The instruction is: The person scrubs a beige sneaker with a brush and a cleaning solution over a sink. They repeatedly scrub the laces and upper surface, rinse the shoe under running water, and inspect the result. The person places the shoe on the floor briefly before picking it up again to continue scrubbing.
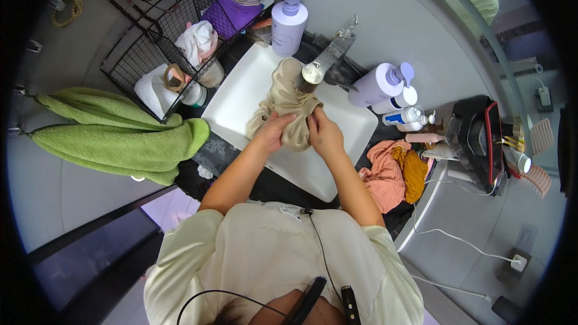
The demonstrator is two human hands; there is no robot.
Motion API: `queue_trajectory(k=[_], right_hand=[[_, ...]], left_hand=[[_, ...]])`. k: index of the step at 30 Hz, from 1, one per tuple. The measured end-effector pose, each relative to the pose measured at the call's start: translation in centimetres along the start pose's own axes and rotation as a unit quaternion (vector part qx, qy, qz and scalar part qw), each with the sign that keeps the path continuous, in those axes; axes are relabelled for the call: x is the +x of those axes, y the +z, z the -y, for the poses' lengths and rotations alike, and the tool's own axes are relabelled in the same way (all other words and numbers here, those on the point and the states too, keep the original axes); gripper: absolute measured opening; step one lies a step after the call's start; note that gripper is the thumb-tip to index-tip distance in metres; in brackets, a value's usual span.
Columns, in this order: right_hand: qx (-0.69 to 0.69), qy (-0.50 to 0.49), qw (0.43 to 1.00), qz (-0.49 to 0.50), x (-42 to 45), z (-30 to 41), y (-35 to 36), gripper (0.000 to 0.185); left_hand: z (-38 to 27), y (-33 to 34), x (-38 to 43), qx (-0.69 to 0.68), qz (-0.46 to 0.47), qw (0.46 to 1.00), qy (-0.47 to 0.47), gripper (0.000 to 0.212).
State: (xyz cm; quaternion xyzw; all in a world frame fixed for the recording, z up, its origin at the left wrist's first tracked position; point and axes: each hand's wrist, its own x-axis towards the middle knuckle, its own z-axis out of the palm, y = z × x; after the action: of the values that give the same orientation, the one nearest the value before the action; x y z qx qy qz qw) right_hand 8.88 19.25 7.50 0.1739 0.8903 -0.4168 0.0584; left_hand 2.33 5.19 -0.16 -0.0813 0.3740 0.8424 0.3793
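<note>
A wet beige cloth [289, 85] lies bunched under the spout of the metal faucet [323, 61], inside the white rectangular sink [235, 83]. My left hand [274, 132] grips the cloth's near left part, thumb on top. On its right side, my right hand [324, 133] pinches an edge of the same cloth between thumb and curled fingers. Folds of fabric hang between the two hands above the basin. The faucet's outlet and the fingertips of my right hand are partly hidden.
Lavender pump bottles [289, 27] stand behind the sink and at its right [377, 85]. Left are a black wire basket [131, 65] and hanging green towels [108, 149]. Peach cloth [386, 171], mustard cloth [408, 174], a black bag [472, 140] and a white cable [465, 237] are at right.
</note>
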Motion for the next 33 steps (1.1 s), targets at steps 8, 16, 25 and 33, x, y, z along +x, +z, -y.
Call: queue_trajectory(k=[8,16,25,33], right_hand=[[-0.032,-0.002,0.997,0.072,-1.7,-0.3,0.0,0.033],[0.060,-0.087,0.992,0.075,-3.2,-1.9,0.3,0.030],[0.040,-0.106,0.991,0.065,-1.8,-1.9,-0.4,0.027],[-0.038,0.004,0.999,-0.014,1.6,0.5,-0.5,0.027]], left_hand=[[-1.8,-1.3,-0.4,0.026,0.004,0.999,-0.023,0.047],[-5.5,-1.7,0.4,-0.029,0.015,0.999,-0.020,0.047],[-2.5,-1.9,1.7,0.007,0.013,1.000,-0.008,0.049],[-1.7,0.2,2.4,0.021,0.063,0.998,0.021,0.048]])
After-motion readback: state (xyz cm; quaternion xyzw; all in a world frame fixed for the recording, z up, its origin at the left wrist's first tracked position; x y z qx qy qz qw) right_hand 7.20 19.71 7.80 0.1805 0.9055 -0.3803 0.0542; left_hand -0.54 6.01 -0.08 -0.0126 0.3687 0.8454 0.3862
